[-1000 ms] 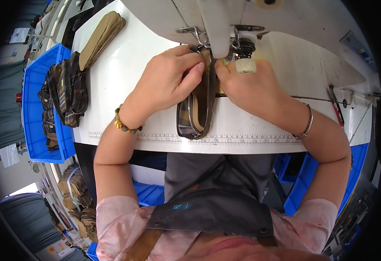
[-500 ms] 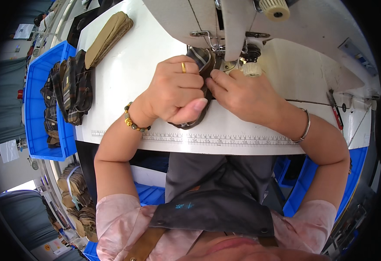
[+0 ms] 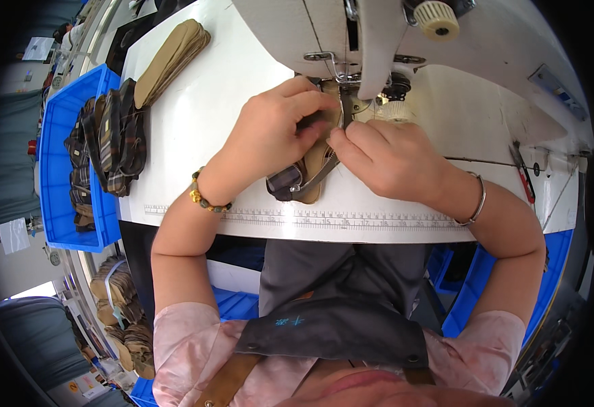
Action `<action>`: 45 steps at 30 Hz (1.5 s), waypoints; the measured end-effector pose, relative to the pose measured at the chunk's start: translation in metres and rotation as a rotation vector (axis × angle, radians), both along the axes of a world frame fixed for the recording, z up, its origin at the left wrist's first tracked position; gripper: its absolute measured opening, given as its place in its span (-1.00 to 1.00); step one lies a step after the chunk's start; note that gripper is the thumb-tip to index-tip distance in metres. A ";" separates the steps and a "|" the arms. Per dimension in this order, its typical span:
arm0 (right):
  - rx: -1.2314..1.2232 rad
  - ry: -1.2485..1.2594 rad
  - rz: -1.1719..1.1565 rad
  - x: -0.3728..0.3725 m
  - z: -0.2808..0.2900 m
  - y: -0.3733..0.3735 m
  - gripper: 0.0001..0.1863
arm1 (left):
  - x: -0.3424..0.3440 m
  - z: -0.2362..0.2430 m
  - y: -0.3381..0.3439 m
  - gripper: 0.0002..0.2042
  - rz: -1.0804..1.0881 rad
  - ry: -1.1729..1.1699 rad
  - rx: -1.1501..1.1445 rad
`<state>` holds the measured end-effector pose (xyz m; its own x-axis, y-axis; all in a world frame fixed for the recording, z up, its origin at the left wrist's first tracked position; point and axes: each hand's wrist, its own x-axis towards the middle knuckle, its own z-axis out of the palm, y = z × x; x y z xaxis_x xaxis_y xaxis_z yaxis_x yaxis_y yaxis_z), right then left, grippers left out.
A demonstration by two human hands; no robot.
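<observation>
A tan shoe insole with a dark plaid strap (image 3: 295,182) lies on the white sewing table (image 3: 195,156), its far end under the sewing machine's presser foot (image 3: 351,102). My left hand (image 3: 273,132) presses down on the piece from the left, fingers curled over its upper part. My right hand (image 3: 385,159) pinches the strap's edge right beside the needle area. Both hands touch each other over the piece. The near end of the strap sticks out below my left hand.
A white sewing machine (image 3: 392,41) fills the top. A stack of tan insoles (image 3: 171,57) lies at the far left of the table. A blue bin (image 3: 63,163) holds several plaid strap pieces (image 3: 110,146). A ruler strip (image 3: 351,220) runs along the table's front edge.
The piece has been turned and pushed further under the presser foot. My left hand moved from lying flat on it to curling over its upper part, and my right hand closed in beside it.
</observation>
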<state>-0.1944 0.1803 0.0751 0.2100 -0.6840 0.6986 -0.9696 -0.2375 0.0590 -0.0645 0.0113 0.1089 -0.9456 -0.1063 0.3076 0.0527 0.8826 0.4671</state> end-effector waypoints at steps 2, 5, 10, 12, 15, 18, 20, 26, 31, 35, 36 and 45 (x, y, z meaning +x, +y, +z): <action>-0.056 0.010 0.009 -0.001 0.001 0.001 -0.88 | 0.001 -0.008 0.004 -0.78 -0.006 0.077 -0.030; 0.020 -0.006 0.066 -0.003 0.008 0.007 -0.86 | 0.003 -0.009 0.007 -0.85 -0.057 0.122 -0.153; 0.139 -0.072 0.180 -0.002 -0.004 -0.008 -0.82 | 0.001 0.000 0.001 -0.84 0.029 0.124 -0.047; 0.109 -0.067 0.215 0.001 -0.010 -0.012 -0.83 | 0.000 0.000 0.001 -0.84 0.039 0.117 -0.037; 0.068 -0.030 0.148 0.005 -0.015 -0.013 -0.85 | -0.001 -0.004 0.003 -0.82 0.030 0.176 0.012; 0.084 -0.060 0.078 0.005 -0.018 -0.010 -0.87 | -0.002 -0.004 0.006 -0.81 0.031 0.179 0.009; 0.114 -0.114 0.114 0.004 -0.019 -0.010 -0.88 | 0.001 -0.002 0.007 -0.80 -0.010 0.159 -0.158; 0.155 -0.044 0.254 0.010 -0.011 -0.002 -0.90 | 0.010 0.019 0.014 -0.74 0.011 -0.123 -0.246; 0.128 -0.044 0.072 0.010 -0.013 -0.004 -0.85 | 0.006 0.006 0.007 -0.78 0.076 -0.032 0.034; 0.196 -0.048 0.121 0.008 -0.013 -0.003 -0.85 | 0.007 0.011 0.011 -0.73 0.049 -0.089 0.015; 0.200 -0.013 0.130 0.012 -0.010 0.001 -0.85 | 0.008 0.011 0.013 -0.73 0.045 -0.091 0.013; 0.299 0.131 0.027 0.029 0.000 0.024 -0.78 | 0.008 0.004 0.022 -0.71 -0.032 -0.151 -0.232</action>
<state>-0.1659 0.2044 0.0755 0.3051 -0.8481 0.4332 -0.9517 -0.2882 0.1061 -0.0566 0.0333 0.1124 -0.9843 -0.0185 0.1756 0.0277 0.9660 0.2571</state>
